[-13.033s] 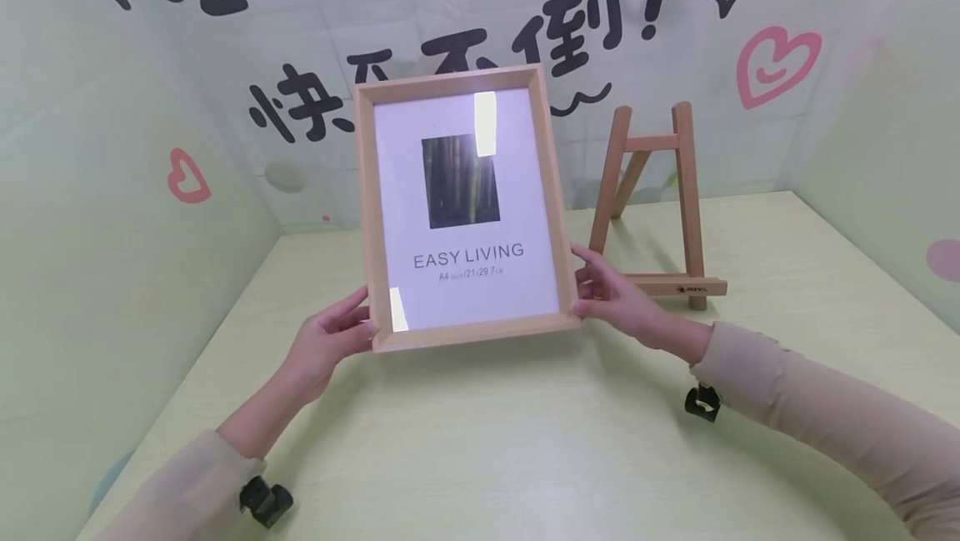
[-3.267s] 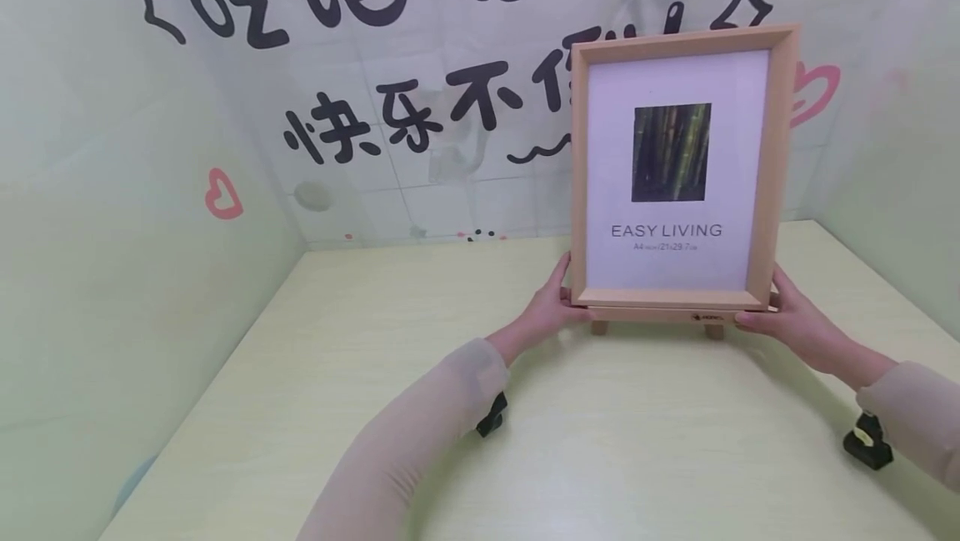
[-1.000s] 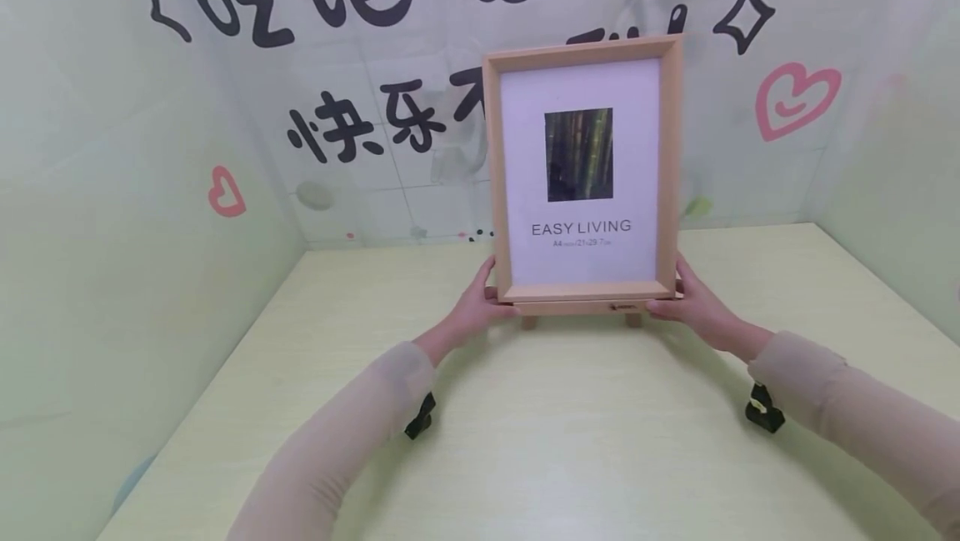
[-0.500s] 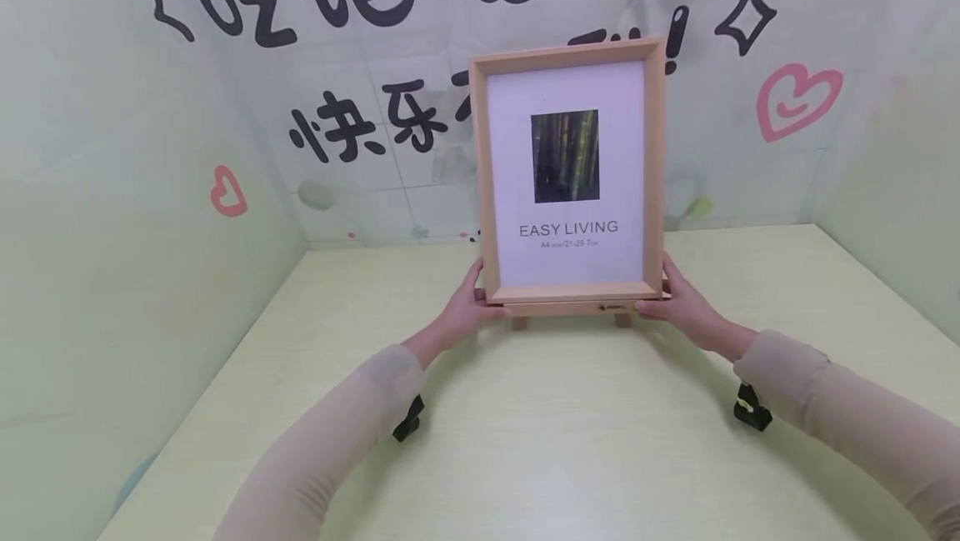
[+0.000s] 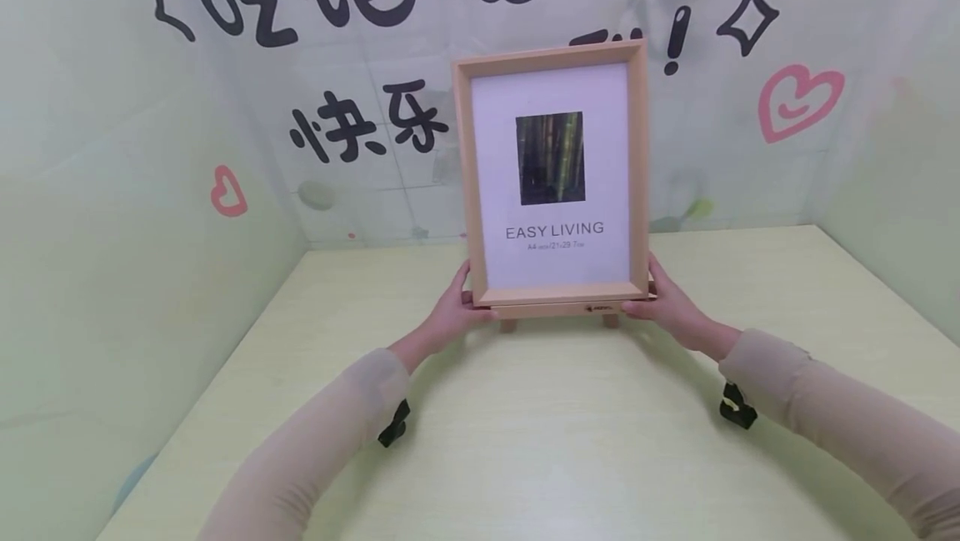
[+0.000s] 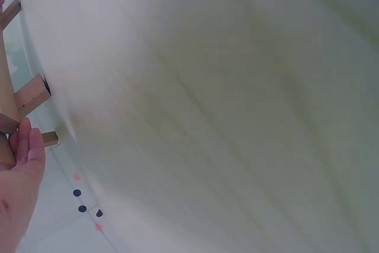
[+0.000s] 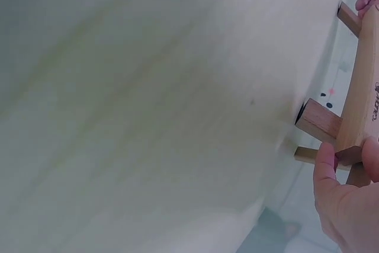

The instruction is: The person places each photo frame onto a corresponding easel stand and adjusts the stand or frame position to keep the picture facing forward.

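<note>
A light-wood picture frame (image 5: 557,294), with a bamboo picture and the words EASY LIVING, stands on the front ledge of a wooden easel (image 5: 540,311). Its panel hides most of the easel behind. At the ledge's left end my left hand (image 5: 448,316) grips the easel, thumb along the front. My right hand (image 5: 675,313) holds the opposite end the same way, near a small dark logo. In the right wrist view, thumb and fingers of the right hand (image 7: 349,211) pinch the ledge end, and the end face of an easel leg (image 7: 320,119) shows.
The pale wood-look table (image 5: 525,458) spreads in front and to both sides. A white backdrop (image 5: 420,207) with dark lettering and pink hearts rises behind the frame, and pale green side walls (image 5: 97,274) flank the table.
From a separate hold on the frame, both hands have passed to the easel with the frame set on it. Over the last few seconds, easel and frame have moved left together.
</note>
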The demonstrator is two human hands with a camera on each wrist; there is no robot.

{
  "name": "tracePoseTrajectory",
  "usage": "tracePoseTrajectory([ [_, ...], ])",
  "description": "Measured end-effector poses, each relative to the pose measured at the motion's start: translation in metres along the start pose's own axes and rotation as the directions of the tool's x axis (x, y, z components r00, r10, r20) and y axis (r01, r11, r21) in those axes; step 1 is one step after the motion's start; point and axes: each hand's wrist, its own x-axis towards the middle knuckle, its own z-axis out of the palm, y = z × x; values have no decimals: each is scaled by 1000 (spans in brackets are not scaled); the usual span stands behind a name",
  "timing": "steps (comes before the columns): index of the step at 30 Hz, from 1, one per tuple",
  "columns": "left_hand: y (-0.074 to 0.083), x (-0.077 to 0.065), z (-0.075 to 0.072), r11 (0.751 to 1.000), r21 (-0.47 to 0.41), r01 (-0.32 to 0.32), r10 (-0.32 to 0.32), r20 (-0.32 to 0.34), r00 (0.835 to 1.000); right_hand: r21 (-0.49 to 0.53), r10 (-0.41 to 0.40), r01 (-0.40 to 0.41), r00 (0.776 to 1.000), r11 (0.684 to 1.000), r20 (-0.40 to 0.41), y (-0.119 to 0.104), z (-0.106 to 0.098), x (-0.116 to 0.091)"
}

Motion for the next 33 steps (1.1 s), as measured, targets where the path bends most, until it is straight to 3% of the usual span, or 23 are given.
tracePoseTrajectory([
  [22, -6, -13, -23, 1000, 30, -3, 3, 17, 1000, 19, -13, 13, 1000, 1000, 27, 2, 20, 14],
  [29, -4, -14, -28, 988, 152, -41, 42, -6, 999, 7, -8, 8, 1000, 1000, 15, -4, 18, 9],
  [33, 0, -17, -33, 987, 150, -60, 62, -14, 998, -9, 5, -4, 1000, 1000, 12, -6, 12, 9],
])
